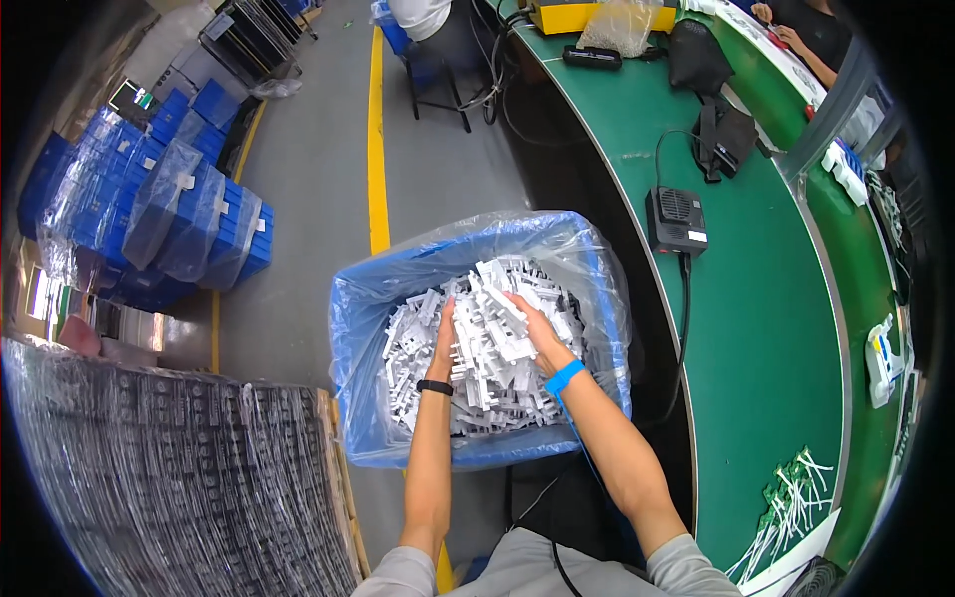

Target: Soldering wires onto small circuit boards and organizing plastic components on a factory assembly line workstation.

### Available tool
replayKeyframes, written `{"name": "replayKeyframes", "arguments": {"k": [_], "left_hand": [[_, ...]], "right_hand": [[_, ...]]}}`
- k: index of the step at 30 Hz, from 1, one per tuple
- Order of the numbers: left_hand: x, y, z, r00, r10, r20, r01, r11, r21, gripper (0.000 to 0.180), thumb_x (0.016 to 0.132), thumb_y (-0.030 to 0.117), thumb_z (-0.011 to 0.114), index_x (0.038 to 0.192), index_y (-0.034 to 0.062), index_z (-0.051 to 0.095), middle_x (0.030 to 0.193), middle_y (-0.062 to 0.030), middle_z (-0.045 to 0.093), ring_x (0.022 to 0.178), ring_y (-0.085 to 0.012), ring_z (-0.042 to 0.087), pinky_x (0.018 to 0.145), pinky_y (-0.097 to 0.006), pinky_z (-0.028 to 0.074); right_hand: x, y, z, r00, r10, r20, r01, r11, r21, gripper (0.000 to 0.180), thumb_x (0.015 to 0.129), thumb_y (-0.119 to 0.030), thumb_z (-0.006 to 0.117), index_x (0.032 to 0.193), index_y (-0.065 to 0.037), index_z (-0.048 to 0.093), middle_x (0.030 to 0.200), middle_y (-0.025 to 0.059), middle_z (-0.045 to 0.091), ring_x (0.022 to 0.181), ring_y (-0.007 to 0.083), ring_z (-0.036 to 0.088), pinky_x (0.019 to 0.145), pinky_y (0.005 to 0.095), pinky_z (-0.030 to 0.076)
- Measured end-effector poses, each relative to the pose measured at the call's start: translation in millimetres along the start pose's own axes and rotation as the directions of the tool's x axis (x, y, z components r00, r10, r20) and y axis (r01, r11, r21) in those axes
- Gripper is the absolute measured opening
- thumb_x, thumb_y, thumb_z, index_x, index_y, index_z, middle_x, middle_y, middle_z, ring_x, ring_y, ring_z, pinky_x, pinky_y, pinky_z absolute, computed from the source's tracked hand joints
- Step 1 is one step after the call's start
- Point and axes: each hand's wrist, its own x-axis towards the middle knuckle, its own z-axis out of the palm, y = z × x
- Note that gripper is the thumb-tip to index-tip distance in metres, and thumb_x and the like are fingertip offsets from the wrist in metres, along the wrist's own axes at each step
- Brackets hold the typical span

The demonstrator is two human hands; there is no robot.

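Note:
A blue bin [358,453] lined with clear plastic film stands in front of me, filled with small white plastic parts [413,328]. Both hands are down among the parts. My left hand [446,333], below a black wristband, presses on the left side of a heaped bunch of white plastic parts [487,333]. From the other side, my right hand [537,328], with a blue wrist strap [565,376] and its cord, grips the same bunch. The fingertips are partly hidden by the parts.
A green workbench [756,328] runs along the right, holding a black boxy device [678,221], a black bag [724,134] and wired green boards [791,507]. Film-wrapped stacks [179,478] stand at lower left, blue crates [199,214] beyond. A seated person [423,18] is ahead; another works across the bench.

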Motion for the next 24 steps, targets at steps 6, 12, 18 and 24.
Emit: {"name": "replayKeyframes", "arguments": {"k": [6, 12, 18, 24], "left_hand": [[0, 36, 43, 0.997, -0.046, 0.060, 0.047, 0.999, -0.026, 0.068, 0.100, 0.058, 0.047, 0.132, -0.0006, 0.058, 0.123, -0.0095, 0.067, 0.104, -0.0205, 0.066, 0.092, -0.034, 0.053], [-12, 76, 83, 0.991, -0.009, 0.130, 0.013, 0.999, -0.029, 0.070, 0.100, 0.061, 0.044, 0.129, -0.0007, 0.061, 0.119, -0.0085, 0.069, 0.104, -0.0207, 0.066, 0.092, -0.033, 0.052], [-18, 104, 128, 0.984, 0.113, 0.135, -0.129, 0.985, 0.116, 0.062, 0.101, 0.057, 0.045, 0.122, 0.0013, 0.064, 0.112, -0.0057, 0.069, 0.099, -0.0180, 0.064, 0.090, -0.031, 0.050], [-30, 129, 203, 0.955, 0.020, 0.297, -0.053, 0.993, 0.102, 0.080, 0.098, 0.064, 0.039, 0.139, -0.0036, 0.050, 0.128, -0.0180, 0.064, 0.111, -0.0320, 0.067, 0.098, -0.043, 0.053]], "right_hand": [[-12, -32, 22, 0.997, -0.076, 0.019, 0.076, 0.997, -0.024, 0.062, 0.087, -0.048, 0.069, 0.125, 0.001, 0.063, 0.115, 0.0120, 0.070, 0.096, 0.0227, 0.070, 0.083, 0.0340, 0.055], [-36, -69, 56, 0.987, -0.144, 0.074, 0.149, 0.986, -0.070, 0.069, 0.088, -0.049, 0.067, 0.134, 0.001, 0.057, 0.127, 0.0148, 0.064, 0.112, 0.0241, 0.064, 0.093, 0.0359, 0.052], [-67, -104, 72, 0.972, -0.193, 0.134, 0.197, 0.980, -0.020, 0.073, 0.089, -0.048, 0.066, 0.138, 0.004, 0.052, 0.131, 0.0165, 0.061, 0.119, 0.0257, 0.060, 0.099, 0.0370, 0.049], [-111, -151, 84, 0.927, -0.336, 0.165, 0.349, 0.935, -0.059, 0.066, 0.093, -0.046, 0.061, 0.136, 0.003, 0.054, 0.127, 0.0155, 0.064, 0.116, 0.0251, 0.063, 0.098, 0.0372, 0.050]]}}
